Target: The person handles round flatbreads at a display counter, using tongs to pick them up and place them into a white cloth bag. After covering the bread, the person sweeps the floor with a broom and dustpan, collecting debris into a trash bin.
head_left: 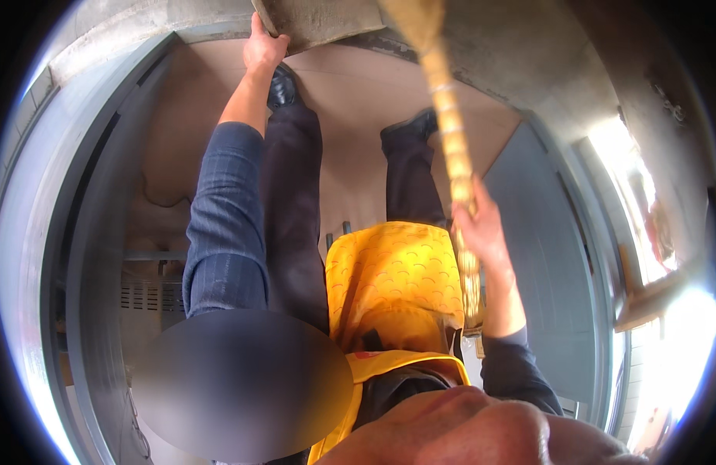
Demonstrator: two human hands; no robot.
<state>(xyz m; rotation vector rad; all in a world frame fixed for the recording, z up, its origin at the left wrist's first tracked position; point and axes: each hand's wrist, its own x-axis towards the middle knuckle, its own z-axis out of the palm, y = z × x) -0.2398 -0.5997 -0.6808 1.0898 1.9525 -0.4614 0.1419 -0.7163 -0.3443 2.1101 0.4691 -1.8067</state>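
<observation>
My right hand (480,226) is wrapped around the handle of a straw broom (449,128). Pale bands bind its long yellow handle, and the bristle end reaches the upper edge of the view, somewhat blurred. Ahead on the left, my left hand (263,51) grips the near left edge of a flat, worn grey-brown board (319,22). Most of the board lies beyond the picture's upper rim. The broom's bristles are to the right of the board, over a stained grey floor (520,46).
I stand in black shoes (282,87) on a smooth brownish floor (350,147). A grey metal frame (79,194) runs along the left, and a grey panel (540,225) stands on the right. Farther right are a bright opening and a wooden ledge (644,298). A yellow apron (396,271) hangs in front of me.
</observation>
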